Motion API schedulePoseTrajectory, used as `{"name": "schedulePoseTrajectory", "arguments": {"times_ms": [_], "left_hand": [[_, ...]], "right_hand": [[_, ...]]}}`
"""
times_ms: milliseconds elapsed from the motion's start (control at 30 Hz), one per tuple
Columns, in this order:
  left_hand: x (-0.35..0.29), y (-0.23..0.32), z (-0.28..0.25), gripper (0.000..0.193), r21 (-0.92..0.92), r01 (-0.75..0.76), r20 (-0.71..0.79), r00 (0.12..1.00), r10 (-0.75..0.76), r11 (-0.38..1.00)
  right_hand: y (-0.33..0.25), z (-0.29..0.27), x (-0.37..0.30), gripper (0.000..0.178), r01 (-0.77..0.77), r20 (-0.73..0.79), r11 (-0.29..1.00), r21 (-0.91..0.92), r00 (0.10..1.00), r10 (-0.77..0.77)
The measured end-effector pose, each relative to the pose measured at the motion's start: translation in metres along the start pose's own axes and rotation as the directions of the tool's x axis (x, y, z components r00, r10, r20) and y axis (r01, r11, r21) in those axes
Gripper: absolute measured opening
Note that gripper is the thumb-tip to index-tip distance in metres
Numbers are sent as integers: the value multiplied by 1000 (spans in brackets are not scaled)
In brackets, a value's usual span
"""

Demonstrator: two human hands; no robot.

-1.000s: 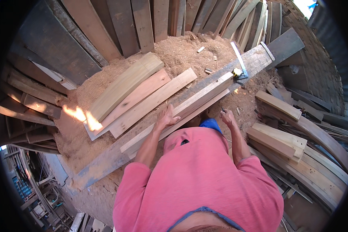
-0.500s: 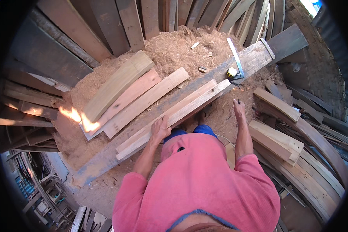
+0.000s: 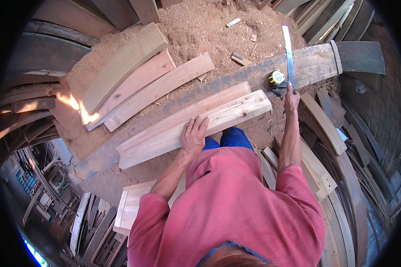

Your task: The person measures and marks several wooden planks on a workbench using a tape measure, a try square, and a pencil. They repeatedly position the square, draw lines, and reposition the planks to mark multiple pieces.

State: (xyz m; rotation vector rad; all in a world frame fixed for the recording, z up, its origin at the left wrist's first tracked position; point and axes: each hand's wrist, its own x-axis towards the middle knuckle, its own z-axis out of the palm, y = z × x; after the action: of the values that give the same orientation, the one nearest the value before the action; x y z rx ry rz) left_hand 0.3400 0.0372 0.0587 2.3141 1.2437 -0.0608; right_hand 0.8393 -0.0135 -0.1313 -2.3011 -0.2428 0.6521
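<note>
My left hand [image 3: 194, 135] lies flat, fingers stretched, on a pale wooden board [image 3: 234, 111]. A thinner, pinkish board [image 3: 178, 116] lies along its far side; both rest on a long, weathered plank [image 3: 170, 103]. My right hand [image 3: 292, 102] reaches past the pale board's right end, its index finger touching the near end of a metal square [image 3: 288, 51]. Its other fingers are curled together, and a small dark thing shows by them that I cannot make out. Beside the square sits a yellow and black tape measure [image 3: 277, 77].
Three cut boards lie on sawdust beyond the plank, the nearest a long pale one [image 3: 165, 91]. A small wooden strip [image 3: 336, 57] crosses the plank at the right. Stacked timber [image 3: 327, 129] crowds my right side. Dark boards [image 3: 53, 53] stand at the far left.
The pale board has rolled so that its wide face shows on top, and my left hand has flattened onto it. My right hand has moved forward to the square.
</note>
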Motion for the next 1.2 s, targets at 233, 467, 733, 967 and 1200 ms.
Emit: {"name": "schedulePoseTrajectory", "arguments": {"times_ms": [233,467,733,967,1200], "left_hand": [[-16,16,22,69,94,5,-111,994,5,996],[-19,16,32,61,141,22,-122,993,-5,990],[11,-7,-10,72,-130,10,49,999,-4,991],[72,-62,-47,58,-103,107,181,980,-87,989],[104,-85,-34,56,-130,234,200,958,-206,964]], "right_hand": [[-30,8,1,74,-99,73,990,-102,992,107],[-30,-3,14,57,-210,122,963,-171,965,232],[-20,-43,5,49,-183,139,961,-207,967,214],[-46,-75,-33,32,197,-92,978,62,977,-191],[-107,-97,-100,19,55,125,957,283,988,-94]]}}
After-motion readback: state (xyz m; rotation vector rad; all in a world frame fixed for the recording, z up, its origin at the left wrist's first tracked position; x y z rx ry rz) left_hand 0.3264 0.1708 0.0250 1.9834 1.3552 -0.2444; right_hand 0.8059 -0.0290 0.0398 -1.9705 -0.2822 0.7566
